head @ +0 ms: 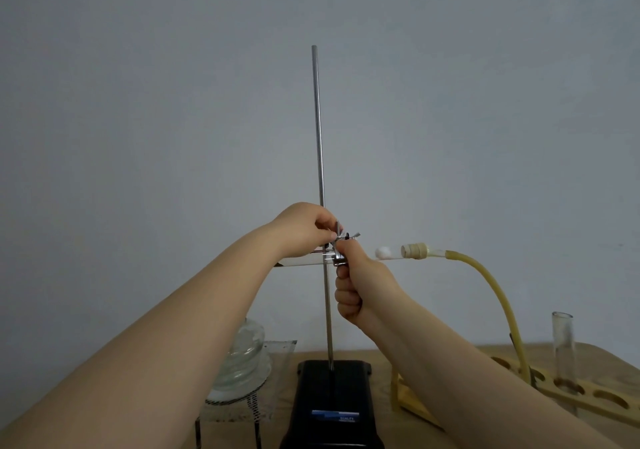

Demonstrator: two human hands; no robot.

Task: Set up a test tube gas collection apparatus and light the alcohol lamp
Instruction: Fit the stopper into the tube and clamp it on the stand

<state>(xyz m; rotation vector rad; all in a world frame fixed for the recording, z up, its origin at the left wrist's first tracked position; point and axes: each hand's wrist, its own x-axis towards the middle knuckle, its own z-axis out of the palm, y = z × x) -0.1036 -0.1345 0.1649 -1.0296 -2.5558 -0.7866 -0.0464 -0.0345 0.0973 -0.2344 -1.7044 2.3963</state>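
— Steel rod [320, 171] rising from that black base [332, 400] on the desk [391, 355]; where is the test tube on it?

— Lying roughly level in the clamp [335, 252] partway up the rod. The test tube [388, 253] reaches out to both sides of the rod, with a white wad inside near its mouth on the right. A stopper [414, 250] plugs that mouth, and a yellowish rubber hose [495, 296] runs from it, curving down toward the wooden rack [588, 393].

— And the hands?

— The left hand [304, 228] has its fingers pinched on a clamp screw beside the rod. The right hand [356, 285] sits just below and right of the clamp, its upper fingers closed on the clamp's metal, the lower ones curled into the palm.

— What about the lamp?

— The glass alcohol lamp [246, 358] stands on a wire gauze [277, 355] over a small stand, left of the base, partly hidden by the left forearm. I cannot tell whether it is lit.

— Anything else?

— An empty glass tube [563, 351] stands upright in the rack at the right.
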